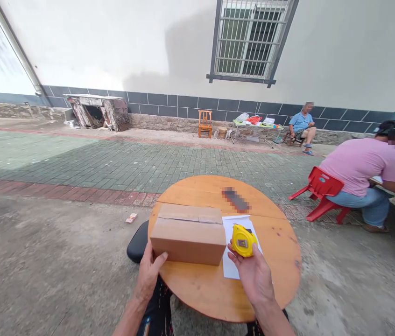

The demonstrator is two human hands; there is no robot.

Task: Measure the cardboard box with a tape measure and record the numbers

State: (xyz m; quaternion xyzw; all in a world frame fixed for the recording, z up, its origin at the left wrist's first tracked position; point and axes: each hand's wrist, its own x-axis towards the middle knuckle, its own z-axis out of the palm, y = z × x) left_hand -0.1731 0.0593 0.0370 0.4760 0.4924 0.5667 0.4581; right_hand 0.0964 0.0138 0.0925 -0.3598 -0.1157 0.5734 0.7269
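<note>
A closed cardboard box lies on the left half of a round wooden table. My left hand grips its lower left corner, thumb against the front face and fingers round the side. In my right hand is a yellow tape measure, held up over the table just right of the box; no blade shows pulled out. Beneath it lies a white sheet of paper, partly covered by the tape measure and hand. Behind the paper rests a dark, blurred-out object with reddish edges.
A black stool seat shows at the table's left. One person in a pink shirt sits on a red chair at right. Another sits by the wall near a cluttered table. A wooden chair stands farther back.
</note>
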